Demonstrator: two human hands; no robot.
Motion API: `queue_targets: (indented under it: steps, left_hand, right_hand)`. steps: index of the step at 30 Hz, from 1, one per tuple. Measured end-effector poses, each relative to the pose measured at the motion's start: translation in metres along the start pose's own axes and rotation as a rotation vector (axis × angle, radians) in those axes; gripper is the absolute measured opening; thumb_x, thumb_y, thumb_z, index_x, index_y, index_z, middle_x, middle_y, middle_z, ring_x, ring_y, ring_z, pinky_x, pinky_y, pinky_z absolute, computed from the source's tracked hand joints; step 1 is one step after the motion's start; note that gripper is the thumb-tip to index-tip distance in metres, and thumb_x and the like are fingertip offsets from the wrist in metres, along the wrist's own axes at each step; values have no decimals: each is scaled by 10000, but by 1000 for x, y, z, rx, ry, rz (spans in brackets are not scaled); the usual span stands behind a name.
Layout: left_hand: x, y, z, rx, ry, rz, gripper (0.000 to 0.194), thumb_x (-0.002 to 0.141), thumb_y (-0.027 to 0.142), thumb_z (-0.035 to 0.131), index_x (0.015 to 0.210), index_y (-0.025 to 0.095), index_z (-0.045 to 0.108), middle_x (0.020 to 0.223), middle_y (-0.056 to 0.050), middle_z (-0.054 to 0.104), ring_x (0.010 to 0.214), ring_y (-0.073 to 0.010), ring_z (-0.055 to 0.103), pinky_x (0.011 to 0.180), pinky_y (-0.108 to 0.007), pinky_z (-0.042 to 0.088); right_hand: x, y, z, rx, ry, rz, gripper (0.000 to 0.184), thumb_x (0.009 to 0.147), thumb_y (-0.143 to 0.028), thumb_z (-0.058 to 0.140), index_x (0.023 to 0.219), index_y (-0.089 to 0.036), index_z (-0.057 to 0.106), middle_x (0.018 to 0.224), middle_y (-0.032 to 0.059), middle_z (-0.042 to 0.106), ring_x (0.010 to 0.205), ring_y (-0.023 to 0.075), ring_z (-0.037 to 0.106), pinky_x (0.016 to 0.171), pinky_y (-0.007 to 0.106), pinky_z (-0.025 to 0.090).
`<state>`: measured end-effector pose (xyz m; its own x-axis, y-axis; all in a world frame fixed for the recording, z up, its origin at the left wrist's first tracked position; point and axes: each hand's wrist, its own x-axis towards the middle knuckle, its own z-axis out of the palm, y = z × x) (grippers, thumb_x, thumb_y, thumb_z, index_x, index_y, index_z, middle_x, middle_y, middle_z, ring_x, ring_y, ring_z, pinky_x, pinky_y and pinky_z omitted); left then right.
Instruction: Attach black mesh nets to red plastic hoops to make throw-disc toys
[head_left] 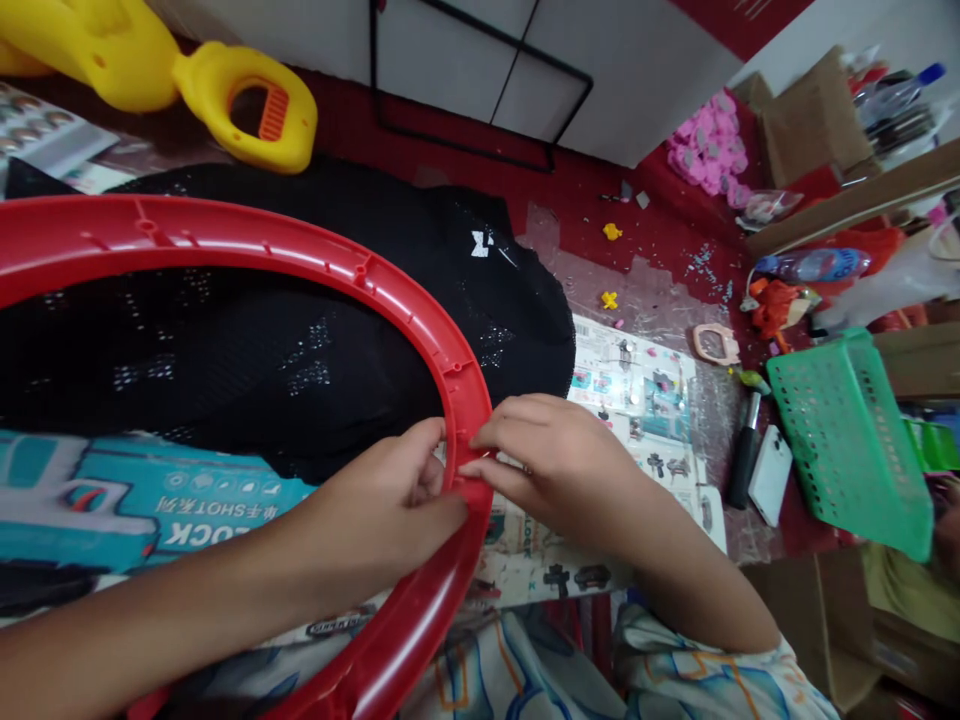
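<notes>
A large red plastic hoop (315, 262) lies across my lap and the work surface, with black netting (300, 300) under and behind it. My left hand (390, 505) is closed on the hoop's right rim from the inside. My right hand (547, 450) meets it from the outside, its fingertips pinched on the same stretch of rim. The two hands nearly touch there. Whether anything small sits between the fingers is hidden.
A teal printed box (150, 500) lies under the hoop at left. Yellow plastic parts (240, 100) sit at the back left. A green basket (847, 440), a white phone (770, 475), a black-handled tool (744, 455) and pink pieces (709, 145) are at right.
</notes>
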<state>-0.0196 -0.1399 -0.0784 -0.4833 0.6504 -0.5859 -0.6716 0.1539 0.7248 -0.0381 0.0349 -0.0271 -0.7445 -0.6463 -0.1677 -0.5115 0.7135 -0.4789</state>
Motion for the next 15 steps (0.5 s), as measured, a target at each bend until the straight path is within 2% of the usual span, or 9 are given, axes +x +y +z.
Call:
queue_targets:
  steps: [3, 7, 11, 15]
  left_hand:
    - [-3, -3, -4, 124, 28, 19, 174, 844, 299, 487, 994, 212, 501, 679, 42, 486, 545, -110, 456, 472, -214, 370]
    - [-6, -1, -3, 85, -6, 48, 174, 860, 299, 471, 1009, 213, 494, 764, 22, 541, 597, -117, 496, 509, -216, 397]
    - [-8, 3, -1, 71, 7, 21, 214, 857, 304, 482, 1055, 222, 470, 687, 47, 515, 539, -105, 476, 452, -192, 343]
    - [-7, 1, 0, 21, 15, 21, 262, 849, 279, 480, 1105, 229, 452, 711, 47, 525, 551, -105, 485, 454, -188, 349]
  right_hand:
    - [4, 0, -9, -95, -5, -21, 176, 910, -211, 499, 892, -127, 653, 845, 70, 642, 775, 161, 556, 703, 270, 404]
    - [11, 1, -16, -113, 20, -110, 185, 901, -183, 503, 851, -103, 662, 838, 75, 634, 765, 159, 546, 695, 262, 409]
    - [17, 4, -15, -112, 104, -156, 220, 914, -167, 456, 853, -91, 653, 824, 80, 618, 776, 161, 536, 701, 264, 426]
    - [21, 8, -14, -82, 91, -169, 214, 913, -163, 452, 852, -91, 644, 829, 85, 614, 792, 170, 538, 723, 283, 445]
